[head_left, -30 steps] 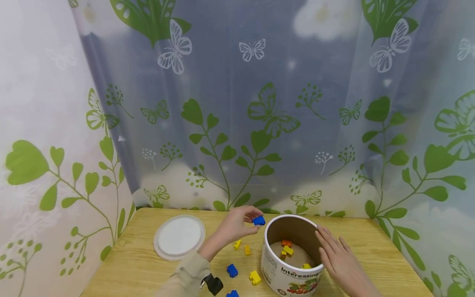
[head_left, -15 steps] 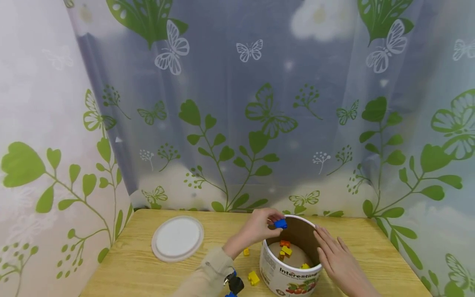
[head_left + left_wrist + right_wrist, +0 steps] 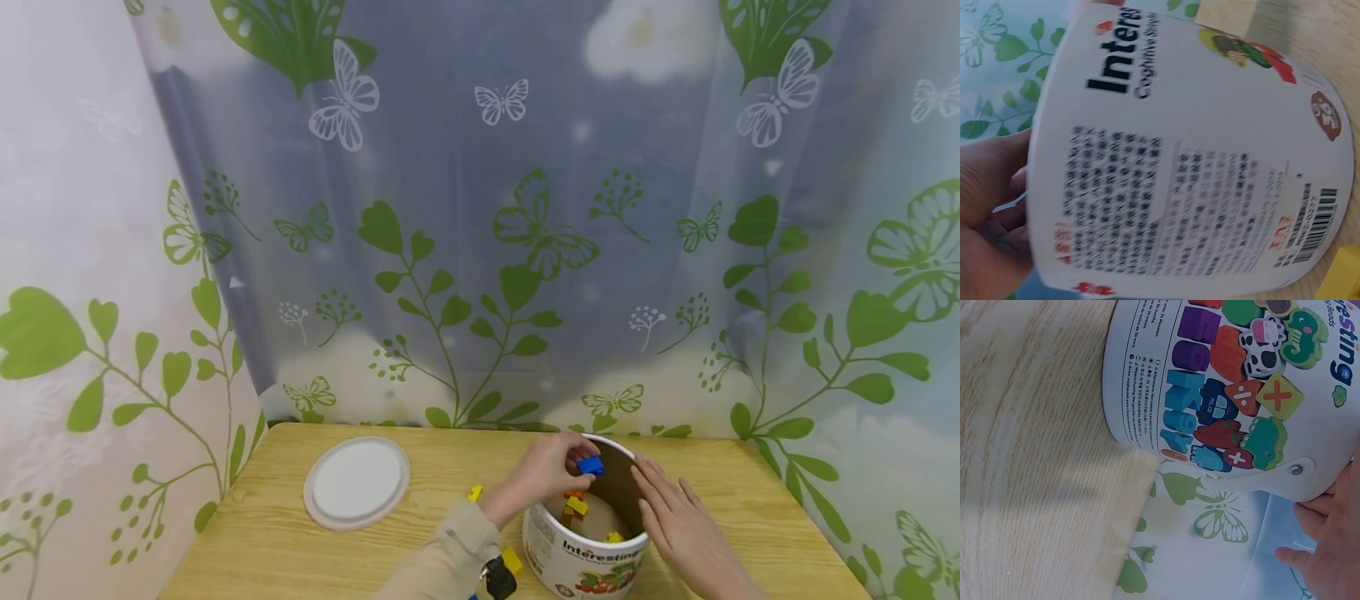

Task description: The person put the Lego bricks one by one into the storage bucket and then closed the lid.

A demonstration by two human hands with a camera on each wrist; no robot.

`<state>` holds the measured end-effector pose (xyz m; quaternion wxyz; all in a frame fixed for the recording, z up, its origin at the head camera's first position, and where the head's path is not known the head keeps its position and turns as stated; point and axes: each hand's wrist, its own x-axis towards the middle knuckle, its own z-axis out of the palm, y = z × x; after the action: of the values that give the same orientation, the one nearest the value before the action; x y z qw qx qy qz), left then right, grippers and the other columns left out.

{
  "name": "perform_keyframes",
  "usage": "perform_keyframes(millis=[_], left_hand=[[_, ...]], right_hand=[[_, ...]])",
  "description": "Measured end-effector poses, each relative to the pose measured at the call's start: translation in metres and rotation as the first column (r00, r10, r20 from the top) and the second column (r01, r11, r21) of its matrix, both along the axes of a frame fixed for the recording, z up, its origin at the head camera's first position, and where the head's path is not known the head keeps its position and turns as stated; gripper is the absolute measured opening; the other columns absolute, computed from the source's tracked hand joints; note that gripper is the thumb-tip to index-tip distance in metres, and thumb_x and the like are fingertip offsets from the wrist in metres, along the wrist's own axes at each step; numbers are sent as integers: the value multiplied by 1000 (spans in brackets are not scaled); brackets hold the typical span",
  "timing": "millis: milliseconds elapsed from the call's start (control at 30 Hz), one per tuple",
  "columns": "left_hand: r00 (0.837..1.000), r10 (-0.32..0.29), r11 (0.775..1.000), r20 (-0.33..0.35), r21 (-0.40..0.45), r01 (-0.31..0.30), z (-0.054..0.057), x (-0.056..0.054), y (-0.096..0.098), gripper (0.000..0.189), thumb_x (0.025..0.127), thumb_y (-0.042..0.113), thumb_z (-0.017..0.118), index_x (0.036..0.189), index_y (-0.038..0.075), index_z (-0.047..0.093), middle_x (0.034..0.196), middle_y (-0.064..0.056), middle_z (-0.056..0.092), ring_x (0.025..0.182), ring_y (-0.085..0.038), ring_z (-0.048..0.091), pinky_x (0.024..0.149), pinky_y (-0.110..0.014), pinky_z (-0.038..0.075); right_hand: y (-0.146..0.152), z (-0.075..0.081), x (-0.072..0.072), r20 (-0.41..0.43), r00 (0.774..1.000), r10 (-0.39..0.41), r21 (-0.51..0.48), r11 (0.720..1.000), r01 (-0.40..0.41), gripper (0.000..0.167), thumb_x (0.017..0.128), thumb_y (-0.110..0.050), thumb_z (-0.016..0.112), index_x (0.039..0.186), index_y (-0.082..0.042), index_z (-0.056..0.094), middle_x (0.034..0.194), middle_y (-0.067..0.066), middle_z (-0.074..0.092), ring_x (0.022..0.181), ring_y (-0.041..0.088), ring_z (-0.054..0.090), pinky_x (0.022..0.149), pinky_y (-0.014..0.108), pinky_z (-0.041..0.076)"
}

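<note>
Wooden table (image 3: pixel 285 542): a small, stiff, light blue brick (image 3: pixel 590 465) is pinched by its sides in the left hand (image 3: pixel 542 475) over the tub (image 3: pixel 577 558), steadied by the flat, open-fingered right hand (image 3: pixel 675 521).

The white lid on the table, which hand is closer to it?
Left. The left hand holds a blue block over the tub, nearer the white lid; the right hand rests on the tub's far side.

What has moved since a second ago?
The left hand, pinching the blue block, carried it rightward from beside the tub to over its open mouth. The right hand stayed against the tub's side, and the lid stayed on the table.
</note>
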<state>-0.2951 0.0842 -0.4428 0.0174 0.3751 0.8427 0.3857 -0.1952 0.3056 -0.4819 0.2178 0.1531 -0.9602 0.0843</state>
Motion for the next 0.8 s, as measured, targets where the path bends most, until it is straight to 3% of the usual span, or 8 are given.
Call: perform_keyframes(millis=[100,333,600,800], left_hand=[[1000,-15,1000,24,-3,15,-4,1,4,29,86,7,81,113,7,71,98,1,70,88,-8,66,72,-11,52],[999,-21,998,-50,-68,18,-8,3,9,27,87,15,82,112,11,72,97,4,70,84,2,62,71,-8,51],[996,-54,991,-75,-126,44,-10,4,11,29,89,17,80,115,10,71,103,1,72,90,-3,66,74,-9,51],[997,-36,998,-74,-59,32,-11,4,8,29,94,20,75,120,10,71,113,1,72,97,-5,68,79,-11,53]], right_hand=[[-1,0,0,16,1000,-5,-11,1000,5,46,103,-19,57,147,-6,54,154,9,48,139,34,46,109,62,38],[-2,2,0,55,998,-11,-42,999,13,46,104,-19,56,147,-6,53,155,10,47,141,34,45,111,62,36],[-1,1,1,26,1000,-12,-45,999,13,45,102,-18,57,146,-6,54,154,10,48,140,31,46,110,62,37],[-1,2,1,48,999,-15,-39,999,16,46,103,-19,56,147,-6,53,155,10,47,141,34,45,111,63,36]])
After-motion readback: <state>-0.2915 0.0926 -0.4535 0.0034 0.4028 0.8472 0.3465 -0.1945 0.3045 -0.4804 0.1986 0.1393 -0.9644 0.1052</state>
